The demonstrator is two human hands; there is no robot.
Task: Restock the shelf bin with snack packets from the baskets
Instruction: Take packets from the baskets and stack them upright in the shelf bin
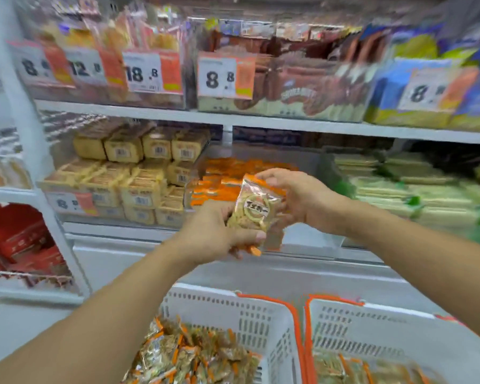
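Two baskets (261, 322) below remain well stocked; both hands, left hand (214, 234) and right hand (297, 198), clamp fingers around one snack packet (257, 206) before the part-filled orange shelf bin (233, 173).

Clear packet (257, 209) showing golden sticks, orange trim top and bottom; white slotted baskets (241, 320) with orange rims; orange-topped packs fill the bin (227, 176); pale yellow biscuit packs (139, 187) left, green-and-cream packs (416, 189) right

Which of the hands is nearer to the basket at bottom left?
Left. The left hand grips the snack packet low down, above the left basket; the right hand pinches the packet's top, higher and farther right.
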